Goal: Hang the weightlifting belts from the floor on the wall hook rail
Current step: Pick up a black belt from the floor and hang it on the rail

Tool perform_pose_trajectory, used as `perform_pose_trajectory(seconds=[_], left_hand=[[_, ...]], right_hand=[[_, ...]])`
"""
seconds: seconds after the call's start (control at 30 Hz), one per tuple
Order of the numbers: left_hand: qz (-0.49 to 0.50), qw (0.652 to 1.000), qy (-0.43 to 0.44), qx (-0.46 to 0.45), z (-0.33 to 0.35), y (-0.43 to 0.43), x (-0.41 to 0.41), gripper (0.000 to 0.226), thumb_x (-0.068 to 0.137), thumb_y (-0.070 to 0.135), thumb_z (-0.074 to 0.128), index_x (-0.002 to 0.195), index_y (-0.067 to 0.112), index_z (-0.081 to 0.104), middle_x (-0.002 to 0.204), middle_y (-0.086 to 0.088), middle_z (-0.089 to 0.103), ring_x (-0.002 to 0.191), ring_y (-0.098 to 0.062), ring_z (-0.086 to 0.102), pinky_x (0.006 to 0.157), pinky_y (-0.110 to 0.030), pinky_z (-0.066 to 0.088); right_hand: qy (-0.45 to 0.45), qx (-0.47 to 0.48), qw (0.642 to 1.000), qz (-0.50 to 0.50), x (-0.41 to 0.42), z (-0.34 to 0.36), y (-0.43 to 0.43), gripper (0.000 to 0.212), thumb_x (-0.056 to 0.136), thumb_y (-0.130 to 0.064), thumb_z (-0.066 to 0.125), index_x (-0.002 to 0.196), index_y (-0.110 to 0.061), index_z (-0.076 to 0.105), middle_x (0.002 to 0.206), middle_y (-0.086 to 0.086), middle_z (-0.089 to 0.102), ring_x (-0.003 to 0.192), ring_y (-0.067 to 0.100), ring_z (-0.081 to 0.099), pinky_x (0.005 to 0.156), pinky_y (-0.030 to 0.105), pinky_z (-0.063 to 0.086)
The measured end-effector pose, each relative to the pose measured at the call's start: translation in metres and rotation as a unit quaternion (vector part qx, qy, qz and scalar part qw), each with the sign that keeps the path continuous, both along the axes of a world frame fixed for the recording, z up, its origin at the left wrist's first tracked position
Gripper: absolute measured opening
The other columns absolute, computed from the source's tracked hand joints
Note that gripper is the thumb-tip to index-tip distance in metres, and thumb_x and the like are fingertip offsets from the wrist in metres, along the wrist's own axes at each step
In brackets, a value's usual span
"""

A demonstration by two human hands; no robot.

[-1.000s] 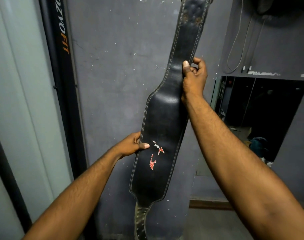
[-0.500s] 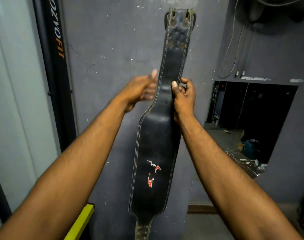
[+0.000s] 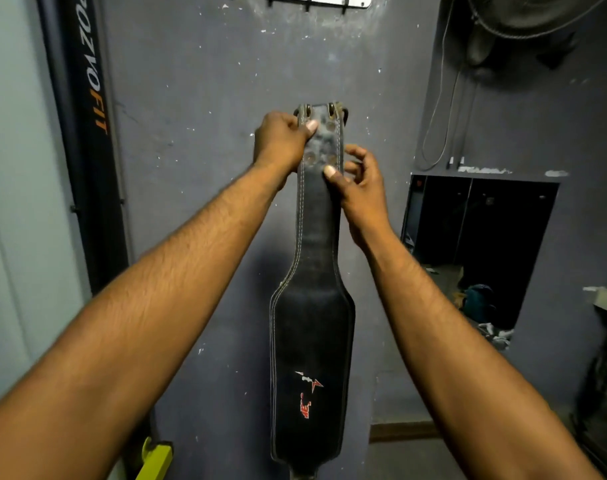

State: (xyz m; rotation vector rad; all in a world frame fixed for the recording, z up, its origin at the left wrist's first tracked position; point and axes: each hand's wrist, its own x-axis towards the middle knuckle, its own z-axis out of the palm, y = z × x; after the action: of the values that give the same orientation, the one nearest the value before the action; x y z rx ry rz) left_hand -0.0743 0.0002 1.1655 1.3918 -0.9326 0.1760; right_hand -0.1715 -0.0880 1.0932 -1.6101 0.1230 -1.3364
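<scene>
Black stitched leather weightlifting belt [image 3: 312,341] is dangling below the white wall hook rail [image 3: 329,1], left hand [image 3: 281,140] and right hand [image 3: 362,188] pinching its riveted top end; seemingly stiff and heavy, it is suiting this two-handed hold.

belt [image 3: 312,334]: black, pale stitching, red-white logo | wall [image 3: 198,133]: grey, white-flecked | hook rail [image 3: 329,0]: white

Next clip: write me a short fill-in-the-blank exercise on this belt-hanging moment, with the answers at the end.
1. The belt is held with its buckle end pointing ____.
2. The hook rail is ____ the belt, not touching it.
3. The left hand grips the belt ____ than the right hand.
4. The belt's logo is white and ____.
Missing words: up; above; higher; red.
</scene>
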Motion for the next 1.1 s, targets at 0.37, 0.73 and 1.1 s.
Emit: perform_pose_trajectory(seconds=[0.37, 0.73, 1.1], left_hand=[[0.053, 0.996, -0.048, -0.052, -0.005, -0.054, 0.022, 0.019, 0.088, 0.024, 0.069, 0.103, 0.012, 0.072, 0.096, -0.002, 0.075, 0.085, -0.016, 0.069, 0.073, -0.027, 0.054], [0.032, 0.976, -0.161, -0.142, 0.031, -0.152, 0.054, 0.017, 0.094, 0.015, 0.061, 0.11, 0.014, 0.068, 0.068, 0.018, 0.055, 0.061, 0.014, 0.055, 0.059, 0.001, 0.04], [0.078, 0.958, -0.204, -0.188, 0.155, -0.223, 0.107, 0.024, 0.092, 0.017, 0.064, 0.116, 0.017, 0.069, 0.092, 0.01, 0.069, 0.075, 0.005, 0.061, 0.062, -0.002, 0.045]], right_hand=[[-0.023, -0.091, 0.982, -0.166, 0.032, 0.046, -0.025, 0.047, 0.093, -0.014, 0.067, 0.137, -0.013, 0.052, 0.128, -0.005, 0.059, 0.11, 0.003, 0.057, 0.088, 0.004, 0.046], [0.06, -0.222, 0.956, -0.181, 0.066, 0.116, -0.14, 0.065, 0.097, -0.016, 0.058, 0.154, -0.015, 0.027, 0.14, 0.008, 0.058, 0.124, 0.02, 0.059, 0.107, 0.041, 0.049], [-0.031, -0.245, 0.955, -0.163, 0.115, 0.234, -0.214, 0.058, 0.095, -0.014, 0.061, 0.146, -0.012, 0.032, 0.117, -0.006, 0.057, 0.104, 0.007, 0.058, 0.099, 0.027, 0.05]])
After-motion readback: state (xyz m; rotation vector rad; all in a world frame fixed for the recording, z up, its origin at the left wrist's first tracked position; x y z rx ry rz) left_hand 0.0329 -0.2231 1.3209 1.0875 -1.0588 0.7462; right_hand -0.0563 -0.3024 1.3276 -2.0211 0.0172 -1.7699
